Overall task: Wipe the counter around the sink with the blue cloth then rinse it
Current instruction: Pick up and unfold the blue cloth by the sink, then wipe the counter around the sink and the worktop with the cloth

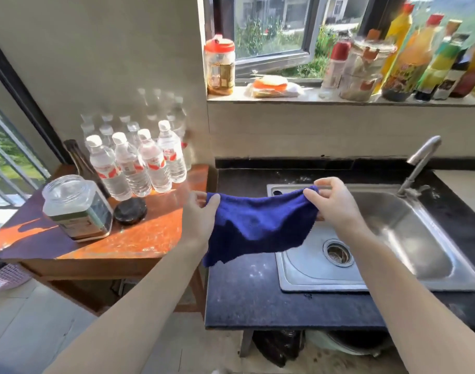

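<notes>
Two hands, left (201,211) and right (332,203), each pinching a top corner of the cloth (258,225), which hangs spread above the counter's (244,295) left edge beside the sink (393,233). Advice: fold into a pad, press flat, wipe dusty patches toward the basin.

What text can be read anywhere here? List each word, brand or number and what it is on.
No text can be read.
Water bottles: red and white labels, print blurred.
Square glass jar: label marks too blurred to read.
Red-lidded jar on the sill: label too blurred.
Sauce and oil bottles on the sill: coloured labels, lettering illegible.
Blue cloth: no print visible.
</notes>
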